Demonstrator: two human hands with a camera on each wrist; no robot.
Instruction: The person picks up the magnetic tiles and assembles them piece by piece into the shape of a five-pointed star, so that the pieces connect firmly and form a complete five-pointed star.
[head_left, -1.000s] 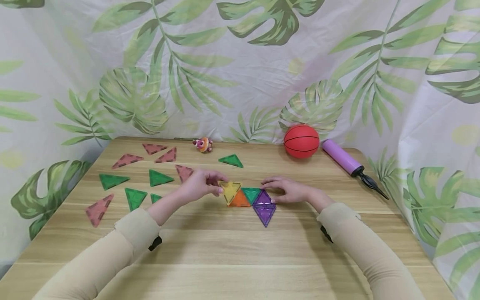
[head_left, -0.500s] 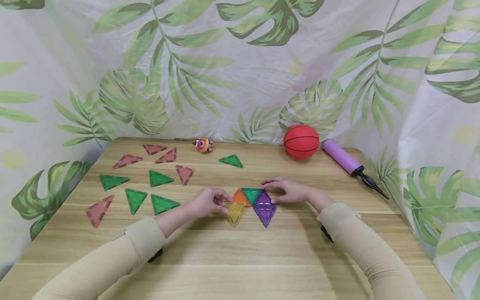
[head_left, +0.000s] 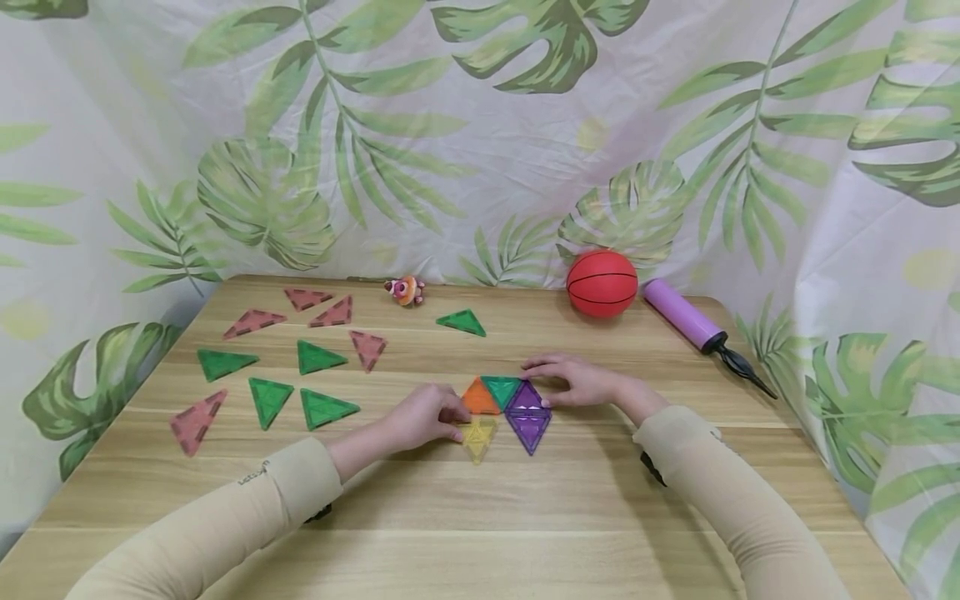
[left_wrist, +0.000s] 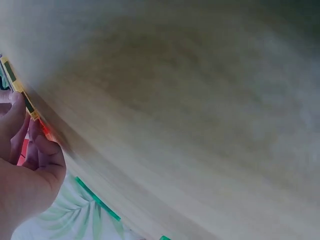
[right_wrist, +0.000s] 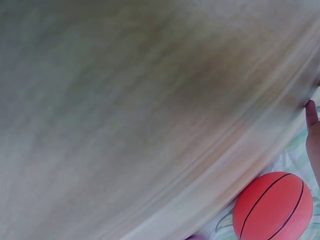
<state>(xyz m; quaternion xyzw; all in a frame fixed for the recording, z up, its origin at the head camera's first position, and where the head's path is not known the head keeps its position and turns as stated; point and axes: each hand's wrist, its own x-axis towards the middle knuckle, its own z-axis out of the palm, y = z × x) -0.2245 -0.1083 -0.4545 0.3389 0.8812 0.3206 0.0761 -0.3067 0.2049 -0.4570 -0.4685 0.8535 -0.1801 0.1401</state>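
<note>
Left hand [head_left: 427, 419] pinches yellow tile [head_left: 477, 437] under the orange one

And here is the left hand at the middle of the table [head_left: 480, 533], thumb and bent fingers closed on the left corner of that yellow triangle! The tile points toward the person, right below the orange tile [head_left: 482, 397]; whether their edges meet, I can't tell. The left wrist camera catches the grip too, fingertips right at the yellow edge.

Over to the right hand [head_left: 573, 381], and this one is looser: fingers lightly bent, thumb spread from the index finger, tips touching the right side of the upper purple tile [head_left: 528, 396]. How hard it presses, the pictures don't say, and the right wrist camera gets only a finger and the edge of the hand.

Look at that row between the hands! Orange, then the teal tile [head_left: 501, 388], then upper purple, side against side, with the lower purple tile [head_left: 529, 429] joined beneath to form a diamond.

Out to the left, five reddish triangles [head_left: 198, 422] lie scattered with four green triangles [head_left: 327, 407], while a fifth green one sits farther back, beyond the row. Along the far edge: a small figurine [head_left: 407, 291], a red ball [head_left: 602, 283] and, at the right, a purple pump [head_left: 686, 317].
</note>
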